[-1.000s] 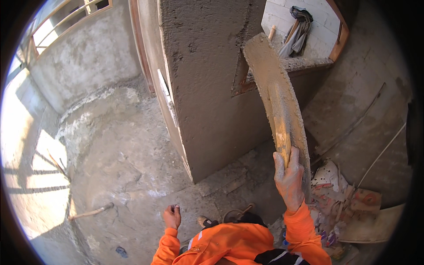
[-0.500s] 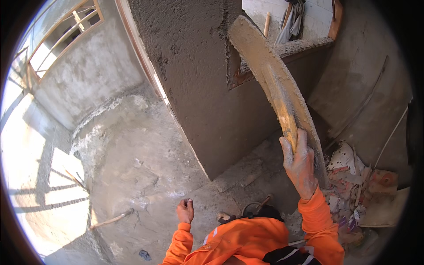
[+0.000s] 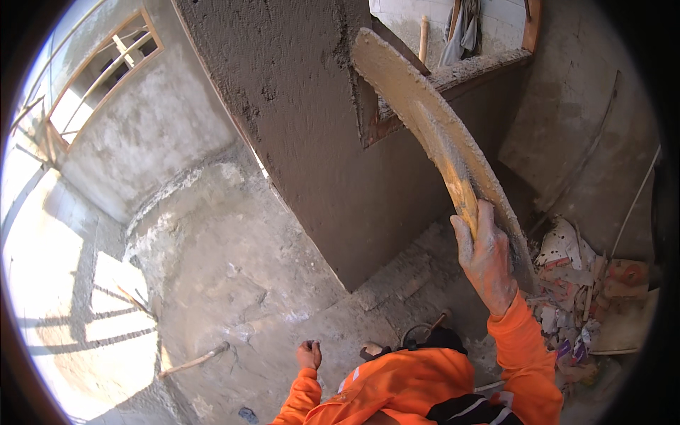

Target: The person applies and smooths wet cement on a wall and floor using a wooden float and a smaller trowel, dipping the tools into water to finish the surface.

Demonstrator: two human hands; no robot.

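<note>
My right hand (image 3: 489,258) is wrapped round the yellowish wooden handle of a long plastering float (image 3: 443,149). The float's blade is coated with wet, sandy mortar and runs up and to the left from my hand. Its far end lies over the grey plastered wall (image 3: 304,142), beside the corner of a window opening. Whether the blade touches the plaster along its whole length I cannot tell. Low in front of my body, my left hand (image 3: 308,354) has its fingers curled in, and no object shows in it.
A wood-framed window opening (image 3: 453,85) cuts the wall, with a grey cloth (image 3: 462,35) hanging beyond. Torn bags and rubble (image 3: 567,297) lie at the right. A stick (image 3: 195,360) lies on the rough floor (image 3: 234,283); the wall's lower corner juts toward me.
The float's far end has shifted slightly left across the wall, past the opening's corner. My right hand keeps its grip. The whole view has shifted a little, and my left hand stays low and curled.
</note>
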